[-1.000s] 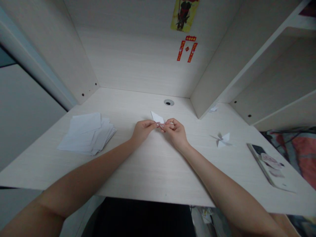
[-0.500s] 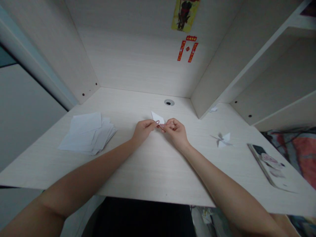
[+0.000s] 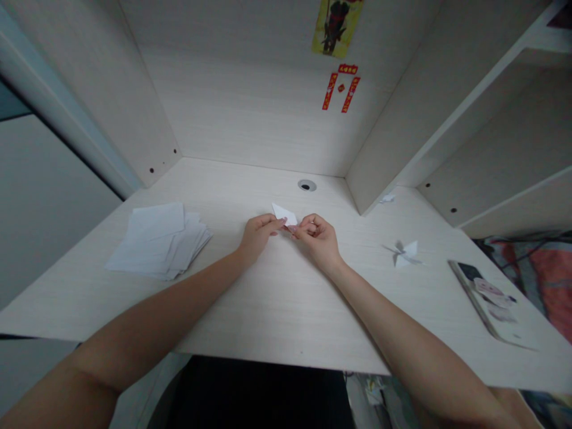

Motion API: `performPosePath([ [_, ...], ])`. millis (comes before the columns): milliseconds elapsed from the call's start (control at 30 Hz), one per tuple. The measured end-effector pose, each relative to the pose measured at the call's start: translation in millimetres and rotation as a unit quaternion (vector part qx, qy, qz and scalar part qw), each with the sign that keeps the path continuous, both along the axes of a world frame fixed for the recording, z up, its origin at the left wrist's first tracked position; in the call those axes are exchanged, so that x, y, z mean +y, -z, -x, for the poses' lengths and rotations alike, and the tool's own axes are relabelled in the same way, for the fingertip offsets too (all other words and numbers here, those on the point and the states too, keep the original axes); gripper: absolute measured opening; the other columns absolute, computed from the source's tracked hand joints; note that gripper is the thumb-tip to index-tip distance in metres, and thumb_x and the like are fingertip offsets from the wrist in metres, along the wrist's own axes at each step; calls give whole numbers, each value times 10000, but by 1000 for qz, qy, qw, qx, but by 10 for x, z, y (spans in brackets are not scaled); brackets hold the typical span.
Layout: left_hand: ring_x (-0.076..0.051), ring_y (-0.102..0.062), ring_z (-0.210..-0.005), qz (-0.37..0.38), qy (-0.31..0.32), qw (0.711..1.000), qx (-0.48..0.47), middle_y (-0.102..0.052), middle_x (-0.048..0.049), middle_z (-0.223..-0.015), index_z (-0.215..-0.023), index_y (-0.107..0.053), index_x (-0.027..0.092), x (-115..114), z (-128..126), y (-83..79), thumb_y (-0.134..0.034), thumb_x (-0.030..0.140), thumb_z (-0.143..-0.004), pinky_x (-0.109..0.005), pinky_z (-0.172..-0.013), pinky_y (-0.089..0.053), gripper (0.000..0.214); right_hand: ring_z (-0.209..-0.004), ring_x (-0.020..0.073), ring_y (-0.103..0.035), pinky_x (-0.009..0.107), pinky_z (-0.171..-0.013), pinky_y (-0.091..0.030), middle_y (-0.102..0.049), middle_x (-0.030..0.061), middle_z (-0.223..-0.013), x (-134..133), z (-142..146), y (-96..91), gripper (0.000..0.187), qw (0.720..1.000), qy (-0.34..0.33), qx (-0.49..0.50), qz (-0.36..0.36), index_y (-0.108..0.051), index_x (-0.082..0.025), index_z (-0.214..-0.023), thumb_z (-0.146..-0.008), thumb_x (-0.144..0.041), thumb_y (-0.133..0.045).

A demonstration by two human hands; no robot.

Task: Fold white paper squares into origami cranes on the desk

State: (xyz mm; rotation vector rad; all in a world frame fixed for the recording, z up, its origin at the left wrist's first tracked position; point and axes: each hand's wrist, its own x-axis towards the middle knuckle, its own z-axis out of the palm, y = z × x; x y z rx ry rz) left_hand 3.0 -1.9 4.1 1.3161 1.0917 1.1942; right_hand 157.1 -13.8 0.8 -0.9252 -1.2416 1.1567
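- Two hands, both of one person, meet at the middle of the frame: one left hand (image 3: pixel 258 237) and one right hand (image 3: pixel 322 241).
- One folded paper (image 3: pixel 284 213), white, is between them at the centre, with a pointed corner towards the upper left; its folds are too small to count.
- The left hand's thumb and bent fingers pinch the paper at its lower left edge.
- The right hand's thumb and forefinger pinch the paper at its lower right, the other fingers curled in; the fingertips of the two hands are near each other.
- One stack of loose white sheets (image 3: pixel 147 247) lies left of centre, edges fanned out; the sheets overlap too much to count.
- One finished-looking folded figure (image 3: pixel 406 255), white with pointed ends, stands right of centre, well apart from the hands.
- One phone (image 3: pixel 491 304), in a pale case with a pink design, lies at the lower right.
- One desk (image 3: pixel 259 310), pale, bears all of these; one round cable hole (image 3: pixel 307 186) is set in it, above the hands in the frame.
- On the back panel (image 3: pixel 241 113), upper middle to right: one yellow picture (image 3: pixel 337 27), and under it three red strips (image 3: pixel 351 95) around one small red diamond (image 3: pixel 341 88).
- Two dark round fittings (image 3: pixel 152 171) dot the side panel at left.
- One small white scrap (image 3: pixel 386 198) shows beside the upright divider (image 3: pixel 379 143), too blurred to identify.
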Motion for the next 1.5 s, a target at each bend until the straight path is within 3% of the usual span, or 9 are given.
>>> performPosePath([
  [167, -149, -594, -738, -13, 24, 999, 18, -666, -16, -716, -628, -589, 171, -8, -7, 4, -586, 485, -751, -255, -666, -430, 337, -505, 103, -543, 233, -524, -411, -610, -41, -570, -11, -3, -14, 301, 999, 1, -33, -4, -523, -211, -716, -635, -386, -754],
  [300, -144, -581, -700, -31, 7, 999, 29, -641, -5, -677, -625, -598, 173, -1, -4, 17, -582, 488, -751, -258, -659, -435, 339, -510, 100, -538, 227, -513, -408, -608, -37, -583, 5, -12, 17, 299, 999, 11, -39, -13, -531, -210, -741, -641, -386, -750],
  [600, -167, -603, -780, -18, -2, 1000, 15, -670, -29, -738, -687, -653, 173, -13, -5, 11, -589, 503, -747, -258, -676, -448, 341, -528, 130, -594, 231, -497, -432, -601, -48, -534, 21, -11, -16, 376, 1000, 20, 20, 9, -447, -221, -649, -586, -355, -793],
  [900, -171, -611, -778, -20, -40, 999, -7, -689, -44, -771, -742, -680, 182, 15, 8, 19, -584, 527, -745, -257, -655, -454, 358, -568, 120, -593, 258, -587, -471, -661, -20, -624, 52, -32, 46, 290, 999, -30, -23, 5, -586, -205, -790, -624, -369, -759],
  [1067, -174, -614, -777, -20, -54, 998, 2, -688, -45, -750, -722, -672, 176, 13, 1, 18, -584, 543, -739, -258, -656, -459, 378, -485, 110, -545, 243, -515, -443, -613, -50, -534, 42, -28, 20, 353, 1000, 3, -14, 22, -500, -219, -720, -585, -381, -782],
  [1267, -171, -615, -775, -4, -51, 999, -16, -686, -46, -752, -739, -677, 173, 19, -10, 23, -598, 524, -737, -252, -651, -447, 360, -454, 94, -507, 221, -476, -394, -555, -70, -511, 40, -40, 0, 376, 1000, -9, -15, 3, -436, -221, -652, -597, -356, -783],
  [1500, -149, -581, -726, -29, -34, 999, 28, -634, -14, -731, -741, -610, 185, 46, -16, 55, -509, 531, -798, -241, -643, -445, 365, -598, 137, -602, 273, -631, -478, -634, -35, -617, 16, -28, 12, 324, 997, -59, -48, -13, -481, -237, -807, -697, -458, -691],
])
